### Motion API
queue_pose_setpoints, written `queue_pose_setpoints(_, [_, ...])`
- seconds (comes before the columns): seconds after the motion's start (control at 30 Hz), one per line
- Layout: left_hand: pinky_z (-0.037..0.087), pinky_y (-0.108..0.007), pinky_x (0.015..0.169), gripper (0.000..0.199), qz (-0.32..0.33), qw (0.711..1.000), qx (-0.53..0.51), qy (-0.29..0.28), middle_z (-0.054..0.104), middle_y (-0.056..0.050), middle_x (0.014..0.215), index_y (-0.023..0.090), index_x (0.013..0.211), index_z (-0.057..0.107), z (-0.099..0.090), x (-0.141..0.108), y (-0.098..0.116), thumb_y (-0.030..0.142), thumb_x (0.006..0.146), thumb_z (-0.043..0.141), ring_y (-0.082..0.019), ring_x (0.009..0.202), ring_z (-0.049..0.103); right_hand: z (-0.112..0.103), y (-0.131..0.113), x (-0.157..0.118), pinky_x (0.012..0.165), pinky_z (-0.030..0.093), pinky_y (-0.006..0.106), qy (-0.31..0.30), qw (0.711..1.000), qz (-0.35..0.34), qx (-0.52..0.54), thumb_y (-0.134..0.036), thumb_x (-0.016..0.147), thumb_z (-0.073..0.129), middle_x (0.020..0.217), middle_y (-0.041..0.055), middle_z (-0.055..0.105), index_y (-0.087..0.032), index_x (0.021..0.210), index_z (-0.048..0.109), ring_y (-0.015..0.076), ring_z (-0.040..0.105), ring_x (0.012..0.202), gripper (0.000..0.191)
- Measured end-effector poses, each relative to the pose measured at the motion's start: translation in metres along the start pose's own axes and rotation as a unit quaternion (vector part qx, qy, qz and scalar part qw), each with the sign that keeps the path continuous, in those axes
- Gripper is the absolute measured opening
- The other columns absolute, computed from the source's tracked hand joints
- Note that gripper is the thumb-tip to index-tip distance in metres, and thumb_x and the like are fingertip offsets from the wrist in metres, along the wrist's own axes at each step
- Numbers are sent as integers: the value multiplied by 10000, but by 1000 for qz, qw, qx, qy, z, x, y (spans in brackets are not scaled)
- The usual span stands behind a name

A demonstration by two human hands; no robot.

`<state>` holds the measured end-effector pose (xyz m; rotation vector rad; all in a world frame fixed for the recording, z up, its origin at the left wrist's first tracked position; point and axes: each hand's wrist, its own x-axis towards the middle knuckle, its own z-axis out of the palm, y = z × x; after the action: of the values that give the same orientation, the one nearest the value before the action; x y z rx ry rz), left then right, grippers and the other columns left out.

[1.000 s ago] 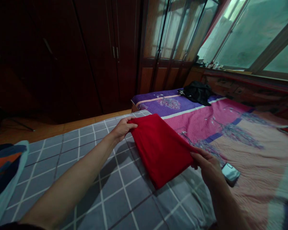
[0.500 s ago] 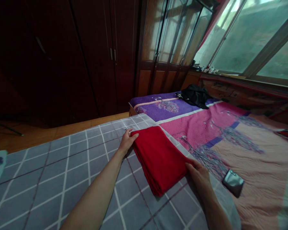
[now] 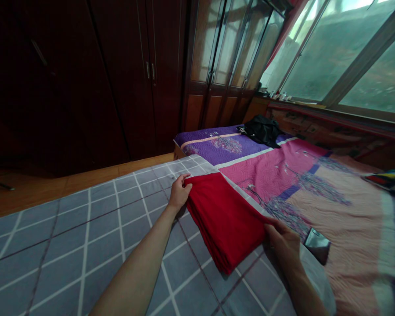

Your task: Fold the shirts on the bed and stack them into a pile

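A folded red cloth (image 3: 225,215), several layers thick, lies on a grey checked sheet (image 3: 105,228). My left hand (image 3: 180,192) pinches its far left corner between thumb and fingers. At the right corner my right hand (image 3: 283,239) grips the cloth's edge, thumb on the near side and fingers partly hidden. The layers show along the cloth's left side, and its near corner rests on the sheet.
A phone (image 3: 317,245) lies on the patterned bedspread (image 3: 342,224) right of my right hand. Black clothing (image 3: 261,131) is heaped on the bed's far part. Dark wardrobes (image 3: 128,79) stand behind, with a window (image 3: 349,57) at the upper right.
Both hands and the red cloth have shifted slightly right in view, the right hand a little more. The background has slid a little left. Both hands still hold the cloth.
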<state>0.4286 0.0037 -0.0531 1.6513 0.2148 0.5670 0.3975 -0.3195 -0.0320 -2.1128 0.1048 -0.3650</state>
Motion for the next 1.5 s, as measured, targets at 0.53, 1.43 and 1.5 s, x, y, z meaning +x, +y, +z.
queue_pose_setpoints(0.53, [456, -372, 942, 349, 94, 965, 239, 49, 652, -94, 1105, 158, 1120, 585, 1, -12, 10, 87, 781, 549, -228, 1043, 598, 7, 4, 1, 693, 469, 394, 36, 985, 19, -165, -397, 646, 519, 699, 59, 667, -190, 923, 719, 274, 621, 710, 399])
queue_pose_setpoints(1.43, [112, -490, 1135, 538, 221, 869, 419, -143, 385, -94, 1456, 165, 1360, 427, 12, -50, 25, 479, 928, 359, -249, 1391, 210, 64, -45, 12, 1084, 257, 451, -143, 860, -362, -331, -527, 917, 316, 1447, 199, 333, -57, 1392, 362, 286, 268, 1353, 671])
queue_pose_setpoints(1.5, [96, -505, 1133, 506, 216, 871, 419, -138, 390, -85, 1454, 174, 1352, 439, 12, -49, 25, 442, 928, 374, -260, 1393, 196, 88, -67, 23, 1080, 248, 456, -155, 858, -359, -332, -499, 929, 303, 1464, 168, 316, -105, 1414, 336, 279, 251, 1359, 625])
